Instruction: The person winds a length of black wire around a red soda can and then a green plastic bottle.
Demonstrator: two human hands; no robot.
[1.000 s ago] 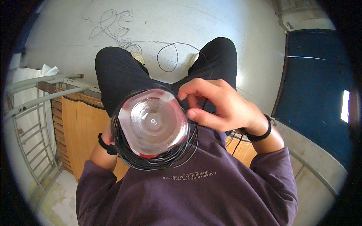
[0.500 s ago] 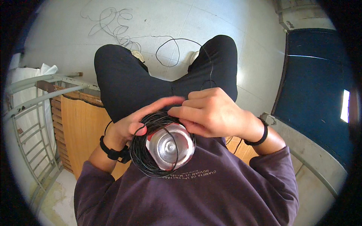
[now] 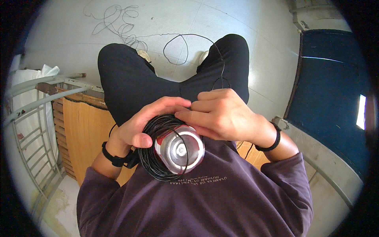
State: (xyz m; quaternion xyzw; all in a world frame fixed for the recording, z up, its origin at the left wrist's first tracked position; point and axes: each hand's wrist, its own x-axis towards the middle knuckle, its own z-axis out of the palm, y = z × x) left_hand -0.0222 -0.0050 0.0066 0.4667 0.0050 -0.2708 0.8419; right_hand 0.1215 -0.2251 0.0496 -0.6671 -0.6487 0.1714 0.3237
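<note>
Room: pale tiled floor (image 3: 237, 19) ahead; metal frame (image 3: 29, 152) and wooden board (image 3: 85, 138) at the left; dark blue panel (image 3: 331, 87) at the right.
Can position: the can (image 3: 193, 152) sits in front of the shirt (image 3: 197, 209), between the forearms, its shiny round end facing upward.
Can axis: roughly along the line of sight; the far end is hidden.
Cord coil: the black cord coil (image 3: 150, 160) surrounds the can, thickest at the left; one turn crosses the shiny end.
Left hand: the left hand (image 3: 136, 122) borders the coil's left and far sides; thumb and fingers are apart. Clamping force cannot be told.
Right hand: the right hand (image 3: 227, 118) is at the can's far right edge, fingers bent together; what the tips pinch is hidden.
Free cord: the free strand (image 3: 187, 34) runs from near the right hand, the nearer one, over the right thigh to loose loops (image 3: 132, 40) on the floor.
Markings: pale lettering on the shirt, upside down; no readable label on the can.
</note>
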